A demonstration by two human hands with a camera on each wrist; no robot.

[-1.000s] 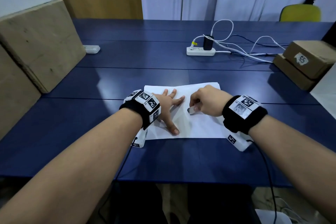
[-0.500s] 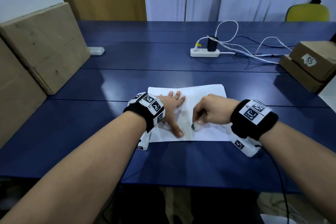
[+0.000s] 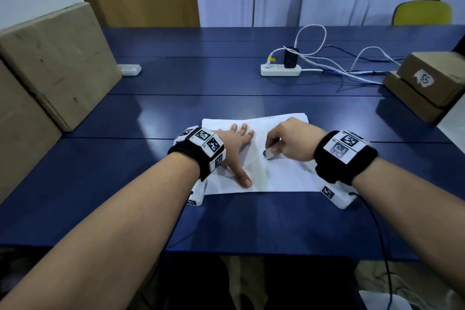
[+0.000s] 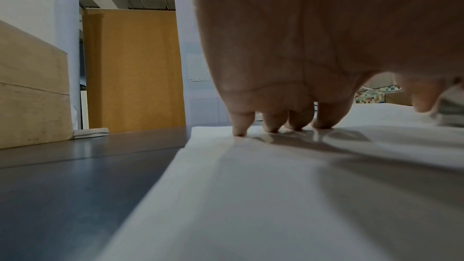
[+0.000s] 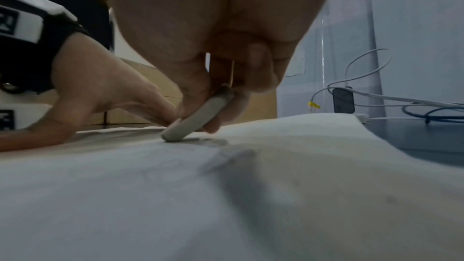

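Eraser (image 3: 269,155) slid forward, right fingers (image 3: 273,137) pinching; outstretched left fingers (image 3: 242,133) pin paper (image 3: 284,178) to table (image 3: 226,78).

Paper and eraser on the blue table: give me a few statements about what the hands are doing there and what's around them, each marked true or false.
1. The left hand lies flat on the paper, fingers spread. True.
2. The right hand holds a pen. False: it pinches a pale eraser.
3. The lower end of the eraser touches the paper. True.
4. The power strip sits on the paper. False: it lies farther back on the table, apart from the paper.
5. The box marked 55 stands on the person's left. False: that box is on the right.
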